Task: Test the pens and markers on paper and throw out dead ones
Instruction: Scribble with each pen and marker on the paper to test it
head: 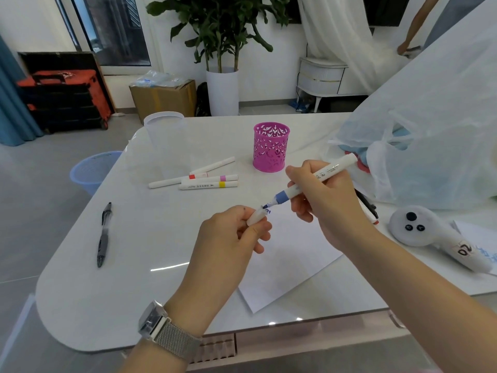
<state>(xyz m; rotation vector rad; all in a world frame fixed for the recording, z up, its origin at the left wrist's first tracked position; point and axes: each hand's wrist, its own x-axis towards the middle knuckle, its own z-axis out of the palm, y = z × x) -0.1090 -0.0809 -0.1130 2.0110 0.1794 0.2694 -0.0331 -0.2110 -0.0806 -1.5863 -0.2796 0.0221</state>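
My right hand (325, 200) grips a white marker (333, 168) with a blue collar, its blue tip pointing down-left. My left hand (231, 232) pinches the marker's white cap (256, 215), just off the tip. Below both hands lies a white sheet of paper (290, 254) with a small blue mark near the tip. Several white markers (204, 179) with red, pink and yellow bands lie in the middle of the table. A black gel pen (104, 234) lies at the left. More pens (368, 207) show partly behind my right hand.
A pink perforated pen holder (271, 146) stands behind the hands, a clear plastic cup (166, 141) to its left. A blue waste basket (92, 170) sits on the floor off the table's left edge. A large white plastic bag (430, 146) and a white controller (430, 232) are at the right.
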